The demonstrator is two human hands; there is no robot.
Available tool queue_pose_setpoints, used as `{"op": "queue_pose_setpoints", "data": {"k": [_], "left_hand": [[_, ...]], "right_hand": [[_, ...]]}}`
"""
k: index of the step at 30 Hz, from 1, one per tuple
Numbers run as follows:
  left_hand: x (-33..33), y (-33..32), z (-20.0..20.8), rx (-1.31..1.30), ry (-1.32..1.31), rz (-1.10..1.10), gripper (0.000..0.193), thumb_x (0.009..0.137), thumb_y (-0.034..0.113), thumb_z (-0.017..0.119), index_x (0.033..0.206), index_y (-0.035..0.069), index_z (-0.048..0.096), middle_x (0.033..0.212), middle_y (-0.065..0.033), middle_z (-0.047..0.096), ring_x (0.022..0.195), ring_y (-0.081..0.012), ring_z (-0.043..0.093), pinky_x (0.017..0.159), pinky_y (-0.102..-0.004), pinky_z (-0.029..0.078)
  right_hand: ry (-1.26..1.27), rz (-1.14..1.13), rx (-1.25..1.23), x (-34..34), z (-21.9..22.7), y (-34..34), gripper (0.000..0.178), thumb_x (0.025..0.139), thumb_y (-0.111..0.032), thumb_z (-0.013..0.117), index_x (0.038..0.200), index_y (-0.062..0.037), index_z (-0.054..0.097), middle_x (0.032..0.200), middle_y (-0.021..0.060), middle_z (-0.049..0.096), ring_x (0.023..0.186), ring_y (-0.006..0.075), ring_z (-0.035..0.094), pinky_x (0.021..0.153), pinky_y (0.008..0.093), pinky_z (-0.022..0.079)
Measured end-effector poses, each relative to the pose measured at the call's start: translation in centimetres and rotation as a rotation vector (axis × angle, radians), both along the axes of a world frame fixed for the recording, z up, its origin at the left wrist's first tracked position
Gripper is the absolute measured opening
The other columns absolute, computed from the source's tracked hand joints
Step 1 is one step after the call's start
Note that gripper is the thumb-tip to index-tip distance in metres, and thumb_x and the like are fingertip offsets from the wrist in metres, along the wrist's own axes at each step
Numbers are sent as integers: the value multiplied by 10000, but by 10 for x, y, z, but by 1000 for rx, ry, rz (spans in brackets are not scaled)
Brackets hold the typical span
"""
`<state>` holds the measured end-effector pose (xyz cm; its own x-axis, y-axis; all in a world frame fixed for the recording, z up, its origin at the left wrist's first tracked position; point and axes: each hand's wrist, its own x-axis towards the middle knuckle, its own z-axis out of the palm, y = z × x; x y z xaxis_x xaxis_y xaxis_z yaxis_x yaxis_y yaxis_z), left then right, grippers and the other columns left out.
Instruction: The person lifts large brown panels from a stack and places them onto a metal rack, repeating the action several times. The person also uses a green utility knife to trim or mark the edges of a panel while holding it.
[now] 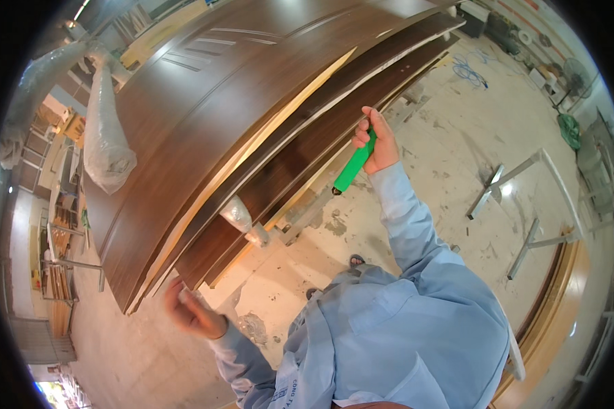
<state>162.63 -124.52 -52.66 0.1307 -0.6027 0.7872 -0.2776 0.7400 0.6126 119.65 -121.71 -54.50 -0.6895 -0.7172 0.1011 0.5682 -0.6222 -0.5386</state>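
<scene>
My right hand (376,142) is closed round a bright green, bar-shaped handle (354,165) with a dark end that points toward my body. What kind of tool it belongs to cannot be made out. It is above the floor, close to the right edge of the stacked brown door panels. The top door panel (205,129) has grooved lines and a pale wooden edge. Beneath it, a lower brown panel (280,177) sticks out toward me. My left hand (194,312) is smeared by motion beside the stack's near corner; whether its fingers hold anything is unclear.
A clear plastic-wrapped roll (107,133) lies over the stack's left side. Plastic wrapping (237,214) pokes out between the panels. A metal stand (518,170) is on the floor to the right, near long wooden boards (552,300). Blue cord (467,71) and a fan (575,73) are farther off.
</scene>
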Motion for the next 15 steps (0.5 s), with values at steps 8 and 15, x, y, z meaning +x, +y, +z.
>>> {"op": "queue_pose_setpoints", "data": {"k": [8, 15], "left_hand": [[-132, 16, -43, 435, -386, -852, 291, 974, 224, 555, 1137, -12, 605, 1080, -115, 645, 1015, -199, 597, 896, -316, 455], [-149, 20, -81, 891, -421, -1274, 224, 987, 179, 561, 1105, -11, 586, 1034, -73, 661, 942, -144, 608, 843, -277, 475]], "right_hand": [[348, 227, 221, 79, 9, 25, 224, 971, -269, 582, 982, -54, 642, 666, 2, 572, 534, 79, 517, 471, 222, 404], [475, 370, 266, 129, -15, 46, 312, 991, -301, 549, 999, 2, 625, 698, 17, 589, 603, 82, 543, 542, 225, 435]]}}
